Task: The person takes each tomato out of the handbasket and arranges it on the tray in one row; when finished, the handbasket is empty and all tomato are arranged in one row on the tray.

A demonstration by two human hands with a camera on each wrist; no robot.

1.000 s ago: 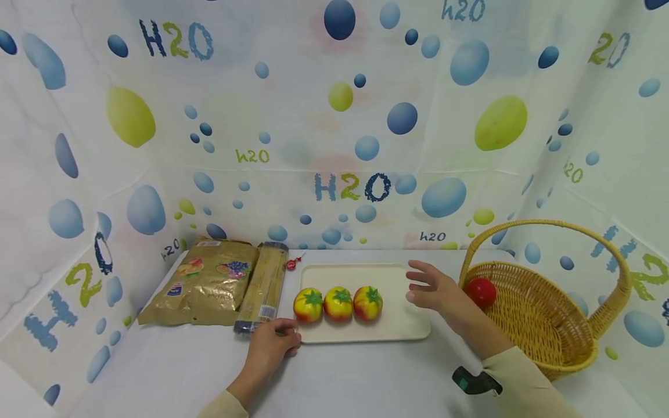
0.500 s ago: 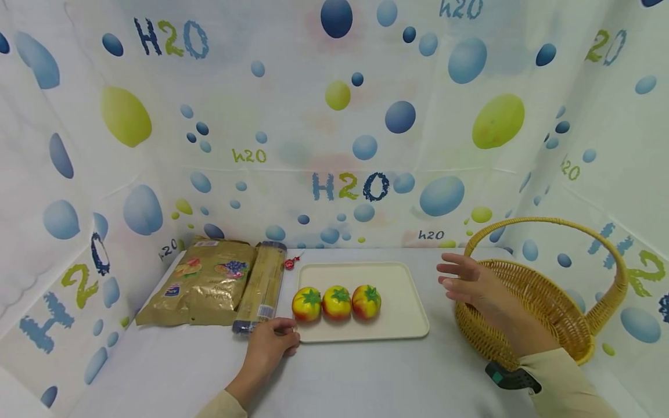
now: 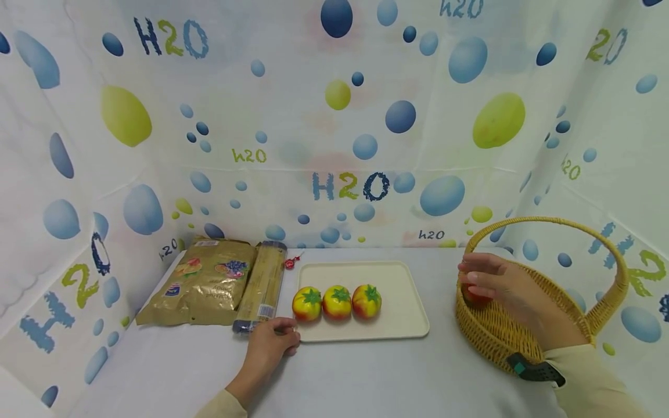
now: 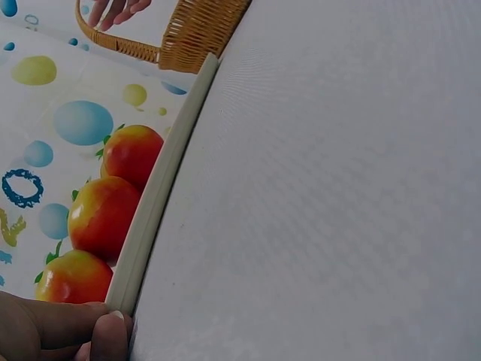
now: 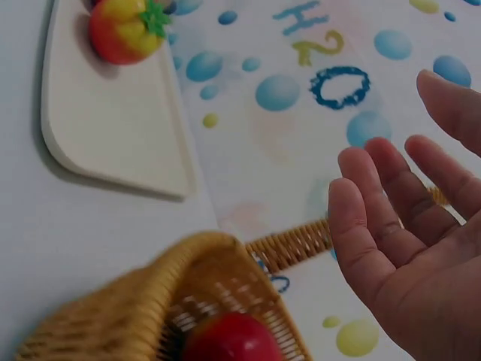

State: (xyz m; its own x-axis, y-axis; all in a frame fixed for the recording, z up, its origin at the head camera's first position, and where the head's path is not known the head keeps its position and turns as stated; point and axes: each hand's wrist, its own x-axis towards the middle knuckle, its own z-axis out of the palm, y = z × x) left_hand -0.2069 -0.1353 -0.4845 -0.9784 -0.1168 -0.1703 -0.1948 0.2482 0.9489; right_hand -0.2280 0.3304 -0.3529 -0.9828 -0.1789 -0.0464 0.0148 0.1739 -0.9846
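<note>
Three red-and-yellow tomatoes [image 3: 337, 303] with green leafy tops sit in a row on the cream rectangular tray [image 3: 402, 302]. At the tray's near-left corner my left hand [image 3: 273, 342] pinches the rim; the left wrist view shows the thumb and fingers [image 4: 64, 325] at the rim's end. My right hand [image 3: 514, 293] is over the left side of the wicker basket [image 3: 486, 342], its fingers loosely bent and holding nothing. Below that hand lies a round red fruit [image 3: 477, 297] inside the basket, partly hidden in the head view; the right wrist view shows its top [image 5: 234, 342].
Left of the tray lie a gold snack bag [image 3: 209, 284] and a long clear pack [image 3: 263, 284] of thin sticks. A small red wrapped lollipop [image 3: 290, 263] is behind the tray. The basket's tall handle [image 3: 543, 219] arches above its bowl. Printed cloth surrounds the white table.
My right hand has moved right and away from the tray to above the basket, covering part of the red fruit. The left hand, tray and tomatoes stay in place.
</note>
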